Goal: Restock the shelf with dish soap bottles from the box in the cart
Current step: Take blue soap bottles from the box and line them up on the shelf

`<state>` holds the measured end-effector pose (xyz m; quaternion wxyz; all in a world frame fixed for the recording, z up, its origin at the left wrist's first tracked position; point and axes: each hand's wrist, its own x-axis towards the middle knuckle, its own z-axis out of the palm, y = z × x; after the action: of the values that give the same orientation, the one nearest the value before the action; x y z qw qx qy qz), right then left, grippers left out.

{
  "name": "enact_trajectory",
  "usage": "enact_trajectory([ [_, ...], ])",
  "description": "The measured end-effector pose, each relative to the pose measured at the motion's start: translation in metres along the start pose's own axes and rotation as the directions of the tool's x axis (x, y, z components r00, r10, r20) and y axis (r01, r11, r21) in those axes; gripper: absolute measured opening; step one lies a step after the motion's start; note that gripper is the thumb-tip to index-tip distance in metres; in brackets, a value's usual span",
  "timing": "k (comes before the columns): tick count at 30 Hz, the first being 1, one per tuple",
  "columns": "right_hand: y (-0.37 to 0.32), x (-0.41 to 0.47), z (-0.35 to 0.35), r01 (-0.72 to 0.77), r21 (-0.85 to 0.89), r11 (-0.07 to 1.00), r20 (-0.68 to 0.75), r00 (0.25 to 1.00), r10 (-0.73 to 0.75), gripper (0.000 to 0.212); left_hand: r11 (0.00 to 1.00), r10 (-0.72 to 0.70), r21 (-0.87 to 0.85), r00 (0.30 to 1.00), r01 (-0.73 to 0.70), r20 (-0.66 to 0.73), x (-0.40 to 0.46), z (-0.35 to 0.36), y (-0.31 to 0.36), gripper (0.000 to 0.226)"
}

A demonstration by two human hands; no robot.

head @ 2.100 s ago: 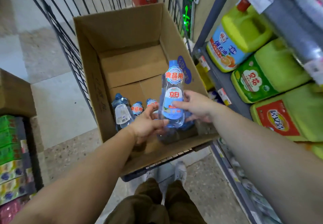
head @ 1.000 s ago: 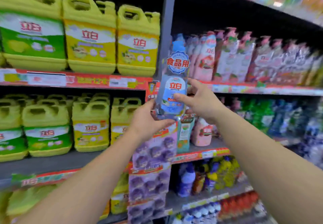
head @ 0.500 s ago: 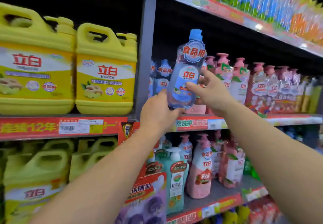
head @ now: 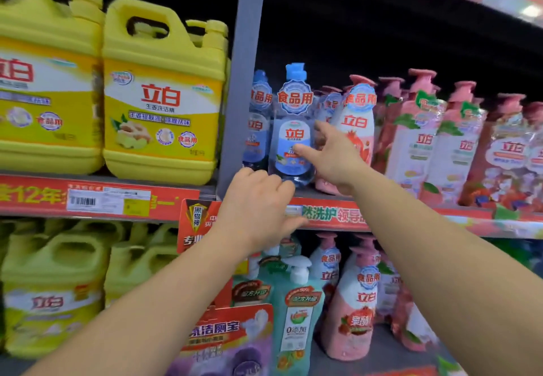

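A clear blue dish soap bottle (head: 293, 129) with a blue cap stands upright on the upper shelf (head: 329, 214), just right of the grey upright post. Another blue bottle (head: 257, 129) stands to its left, partly behind it. My right hand (head: 333, 156) is on the bottle's right side, thumb across the label and forefinger along its edge. My left hand (head: 255, 202) is at the shelf's lip, holding nothing, with its curled fingers against the bottle's base. The cart and box are out of view.
Pink pump bottles (head: 417, 140) crowd the shelf right of the blue ones. Big yellow jugs (head: 161, 96) fill the bay left of the post (head: 241, 82). The lower shelf holds teal and pink pump bottles (head: 296, 317) and a hanging purple pack (head: 226, 343).
Both hands carried the bottle from the box in the cart up to the shelf and set it upright beside the other blue bottle. My left hand has slid down to its base.
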<state>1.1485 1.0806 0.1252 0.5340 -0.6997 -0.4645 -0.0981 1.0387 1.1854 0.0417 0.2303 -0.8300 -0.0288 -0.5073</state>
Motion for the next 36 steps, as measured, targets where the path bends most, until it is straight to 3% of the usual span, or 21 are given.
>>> enact_trajectory([
  [8,0.014,0.002,-0.004,0.035,-0.164,0.986,-0.021,0.999,-0.039,0.046,1.0,-0.003,0.001,1.0,0.003,-0.03,-0.003,0.007,-0.001,0.058],
  [14,0.019,-0.001,-0.008,0.013,-0.109,0.994,0.022,1.0,-0.011,0.049,1.0,-0.004,-0.005,0.999,0.003,-0.051,-0.002,0.007,0.0,0.058],
  [17,0.023,-0.006,-0.014,-0.012,-0.144,0.99,-0.045,0.999,0.006,0.055,1.0,0.002,-0.012,0.998,-0.003,-0.071,-0.002,0.007,-0.001,0.056],
  [19,0.027,-0.009,-0.02,-0.056,-0.122,0.991,-0.112,0.993,0.042,0.052,1.0,0.007,-0.01,0.997,-0.008,-0.08,-0.003,0.007,-0.002,0.055],
  [24,0.038,-0.019,-0.041,-0.135,-0.051,0.99,-0.118,0.985,0.128,0.006,1.0,0.01,-0.027,0.997,-0.012,-0.078,-0.002,0.008,-0.003,0.056],
  [30,0.053,-0.024,-0.056,-0.194,0.096,0.976,-0.182,0.961,0.208,0.02,1.0,0.007,-0.03,0.998,-0.009,-0.068,-0.002,0.007,-0.002,0.058],
  [33,0.062,-0.022,-0.056,-0.212,0.016,0.977,-0.279,0.938,0.208,0.027,0.999,0.001,-0.035,0.998,-0.004,-0.063,-0.002,0.005,-0.002,0.058],
  [36,0.059,-0.025,-0.051,-0.245,-0.203,0.948,-0.406,0.902,0.147,0.031,0.999,0.001,-0.043,0.998,-0.004,-0.068,-0.002,0.003,-0.001,0.057],
])
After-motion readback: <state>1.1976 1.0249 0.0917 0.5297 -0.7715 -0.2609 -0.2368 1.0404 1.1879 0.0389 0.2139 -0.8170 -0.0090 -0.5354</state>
